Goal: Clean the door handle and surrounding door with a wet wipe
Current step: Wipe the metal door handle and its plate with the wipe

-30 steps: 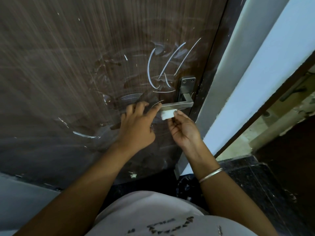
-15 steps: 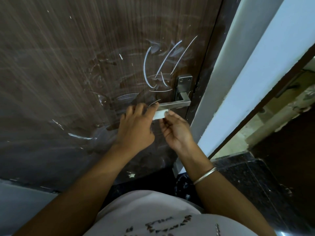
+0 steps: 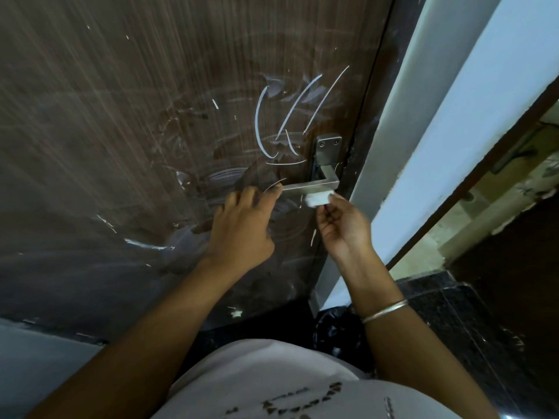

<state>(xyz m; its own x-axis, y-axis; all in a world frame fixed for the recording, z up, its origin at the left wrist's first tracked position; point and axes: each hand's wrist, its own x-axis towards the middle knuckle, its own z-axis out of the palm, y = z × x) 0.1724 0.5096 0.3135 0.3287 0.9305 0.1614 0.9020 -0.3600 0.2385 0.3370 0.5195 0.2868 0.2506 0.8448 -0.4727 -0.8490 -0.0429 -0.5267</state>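
Now shifted: our wipe (image 3: 317,199), rightward under the handle (image 3: 311,186), nearer its bend.
Right hand (image 3: 343,228): pinching the wipe.
Left hand (image 3: 242,228): fingers (image 3: 269,198) extended, touching handle tip and door (image 3: 121,116).

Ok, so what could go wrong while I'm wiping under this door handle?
1. The right hand pinches the small folded wet wipe only at its fingertips, so it could slip and drop.
2. The left hand just touches the free end of the door handle; upward rubbing may shift the lever.
3. White streaks on the door above may smear rather than lift.
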